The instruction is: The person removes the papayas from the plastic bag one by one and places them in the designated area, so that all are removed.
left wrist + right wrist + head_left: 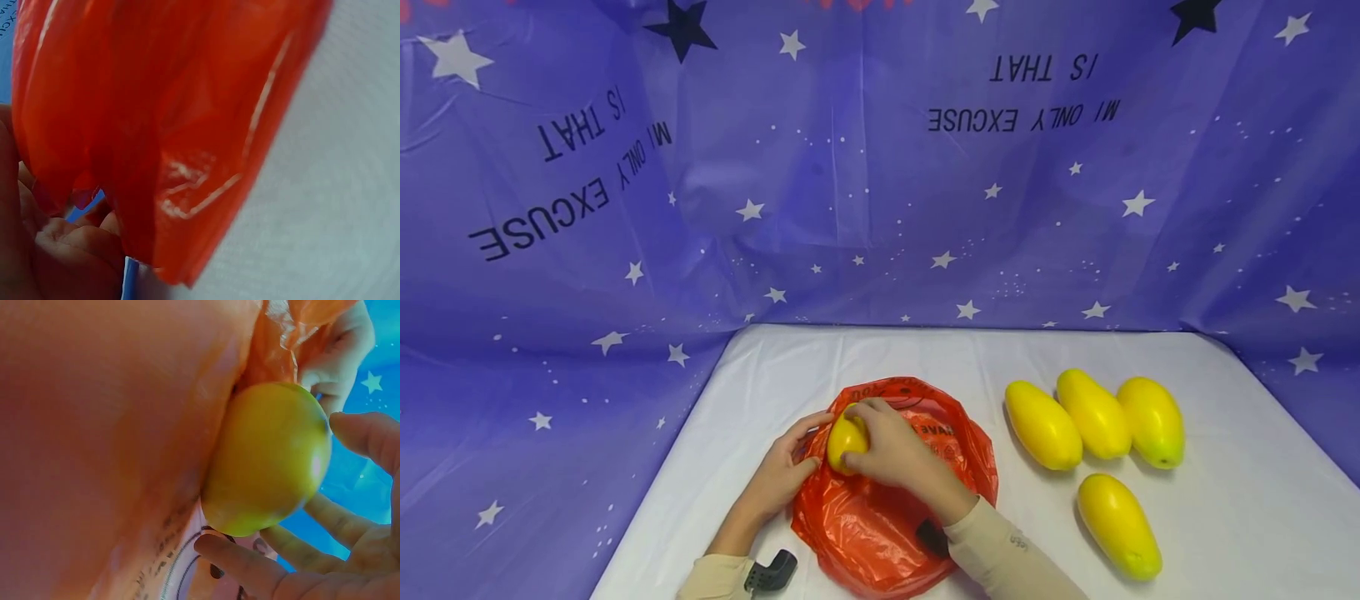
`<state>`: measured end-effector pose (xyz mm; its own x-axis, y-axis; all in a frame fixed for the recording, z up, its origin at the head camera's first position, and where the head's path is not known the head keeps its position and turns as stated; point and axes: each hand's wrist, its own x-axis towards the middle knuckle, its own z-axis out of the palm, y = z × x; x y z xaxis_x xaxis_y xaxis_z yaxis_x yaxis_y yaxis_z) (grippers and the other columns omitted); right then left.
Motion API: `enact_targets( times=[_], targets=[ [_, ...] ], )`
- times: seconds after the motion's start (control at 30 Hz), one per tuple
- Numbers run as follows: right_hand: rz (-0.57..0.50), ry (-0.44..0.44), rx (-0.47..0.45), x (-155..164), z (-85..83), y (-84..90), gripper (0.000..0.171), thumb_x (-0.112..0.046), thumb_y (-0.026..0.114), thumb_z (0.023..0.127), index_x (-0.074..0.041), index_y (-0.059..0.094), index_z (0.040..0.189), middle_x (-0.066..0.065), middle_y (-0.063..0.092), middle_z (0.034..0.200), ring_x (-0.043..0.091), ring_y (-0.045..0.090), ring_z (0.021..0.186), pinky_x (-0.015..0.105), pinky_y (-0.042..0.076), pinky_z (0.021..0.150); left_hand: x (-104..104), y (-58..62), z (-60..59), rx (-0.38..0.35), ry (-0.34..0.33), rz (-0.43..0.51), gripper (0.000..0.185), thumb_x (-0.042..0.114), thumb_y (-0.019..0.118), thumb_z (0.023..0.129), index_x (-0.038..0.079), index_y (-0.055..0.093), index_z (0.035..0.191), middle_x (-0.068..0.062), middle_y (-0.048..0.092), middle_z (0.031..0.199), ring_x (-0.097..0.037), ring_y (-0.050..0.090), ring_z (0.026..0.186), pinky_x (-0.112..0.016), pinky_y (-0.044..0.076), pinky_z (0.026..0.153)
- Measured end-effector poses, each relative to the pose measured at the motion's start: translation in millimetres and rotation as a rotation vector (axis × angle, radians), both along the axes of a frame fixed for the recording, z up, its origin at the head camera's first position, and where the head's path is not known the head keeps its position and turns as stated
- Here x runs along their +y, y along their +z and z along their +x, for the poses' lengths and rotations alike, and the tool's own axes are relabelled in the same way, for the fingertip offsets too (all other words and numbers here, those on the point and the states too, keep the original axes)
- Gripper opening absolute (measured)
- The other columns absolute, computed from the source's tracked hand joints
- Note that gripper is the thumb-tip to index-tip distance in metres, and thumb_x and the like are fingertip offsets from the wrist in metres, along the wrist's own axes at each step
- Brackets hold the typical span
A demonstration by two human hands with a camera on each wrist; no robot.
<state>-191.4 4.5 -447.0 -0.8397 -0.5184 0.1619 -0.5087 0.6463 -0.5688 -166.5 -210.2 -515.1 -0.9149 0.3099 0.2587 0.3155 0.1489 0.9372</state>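
Head view shows the right hand (891, 454) curled over a yellow mango (846, 442), holding it at the far-left mouth of an orange plastic bag (880, 517) that lies crumpled on the white table cover (1225, 517). The left hand (782, 475) pinches the bag's edge just beside the fruit, probably to keep the thin film open and stop it sliding while the fruit sits at the opening. On the right wrist camera the fingers (250, 562) wrap round the mango (269, 456) from below and from the far side, with bag film pressed against its left flank. The left wrist camera is filled with folds of the bag (162, 125), and the left hand's fingers (75, 250) bunch the plastic at the near-left corner.

Four more mangoes wait to the right, well apart from the bag: three side by side (1093, 417), touching or nearly so, and one (1118, 525) nearer, alone.

Dark print runs along the bag's far rim, too creased to read. The purple starred backdrop (880, 208) bears upside-down writing, twice over: "MY ONLY EXCUSE IS THAT".
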Motion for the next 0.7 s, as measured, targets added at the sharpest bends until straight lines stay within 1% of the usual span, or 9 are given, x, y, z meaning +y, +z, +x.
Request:
enact_targets(
  times=[0.1, 0.2, 0.33, 0.47, 0.53, 0.6, 0.7],
  targets=[
    [0.009, 0.002, 0.002, -2.1, -0.4, -3.5, 0.057, -0.030, 0.078, 0.074, -0.014, 0.060, 0.126, 0.004, 0.053, 0.128, 0.016, 0.057, 0.098, 0.032, 0.052, 0.082, 1.0, 0.8, 0.3, -0.027, 0.008, 0.014, 0.067, -0.017, 0.046, 0.083, 0.013, 0.046, 0.143, -0.008, 0.041, 0.148, -0.027, 0.043, 0.132, -0.023, 0.039, 0.103],
    [0.018, 0.002, 0.011, -4.0, -0.7, -4.3, 0.058, -0.033, 0.078, 0.074, -0.016, 0.060, 0.126, 0.004, 0.054, 0.128, 0.016, 0.057, 0.097, 0.030, 0.052, 0.078, 2.2, 1.7, 0.4, -0.053, 0.011, 0.034, 0.067, -0.017, 0.047, 0.083, 0.014, 0.047, 0.142, -0.006, 0.042, 0.148, -0.026, 0.045, 0.131, -0.025, 0.041, 0.102],
    [0.019, 0.022, -0.003, -5.0, -0.1, -4.7, 0.058, -0.038, 0.077, 0.076, -0.018, 0.060, 0.127, 0.003, 0.053, 0.129, 0.016, 0.055, 0.096, 0.026, 0.051, 0.072, 3.0, 2.5, 0.9, -0.077, 0.007, 0.056, 0.068, -0.018, 0.046, 0.083, 0.015, 0.047, 0.143, -0.006, 0.043, 0.146, -0.026, 0.047, 0.129, -0.027, 0.043, 0.101],
    [0.005, 0.044, -0.015, -3.9, 1.5, -6.5, 0.050, -0.042, 0.075, 0.079, -0.019, 0.063, 0.121, 0.002, 0.054, 0.128, 0.016, 0.054, 0.094, 0.023, 0.049, 0.067, 3.1, 3.6, 1.3, -0.089, 0.004, 0.060, 0.067, -0.018, 0.045, 0.084, 0.015, 0.046, 0.143, -0.006, 0.043, 0.146, -0.027, 0.048, 0.127, -0.030, 0.046, 0.098],
    [0.006, 0.050, -0.012, -2.7, 2.9, -7.3, 0.044, -0.044, 0.074, 0.080, -0.020, 0.064, 0.117, 0.003, 0.053, 0.128, 0.016, 0.054, 0.094, 0.024, 0.049, 0.068, 2.9, 3.7, 1.2, -0.090, 0.001, 0.058, 0.067, -0.018, 0.045, 0.085, 0.014, 0.045, 0.144, -0.007, 0.043, 0.147, -0.028, 0.048, 0.127, -0.031, 0.047, 0.097],
    [0.015, 0.054, -0.005, -1.4, 4.6, -7.9, 0.039, -0.042, 0.073, 0.081, -0.021, 0.065, 0.113, 0.004, 0.053, 0.130, 0.017, 0.055, 0.095, 0.026, 0.050, 0.069, 2.7, 4.0, 1.5, -0.091, 0.000, 0.055, 0.066, -0.017, 0.044, 0.085, 0.014, 0.045, 0.144, -0.007, 0.041, 0.148, -0.028, 0.048, 0.128, -0.031, 0.047, 0.097],
    [0.035, 0.059, 0.004, 1.1, 7.3, -8.7, 0.038, -0.038, 0.073, 0.082, -0.020, 0.066, 0.114, 0.008, 0.050, 0.135, 0.020, 0.056, 0.098, 0.027, 0.050, 0.071, 2.1, 4.0, 1.9, -0.089, -0.004, 0.050, 0.066, -0.016, 0.044, 0.085, 0.012, 0.044, 0.145, -0.008, 0.040, 0.149, -0.029, 0.048, 0.129, -0.030, 0.047, 0.097]
  ],
)
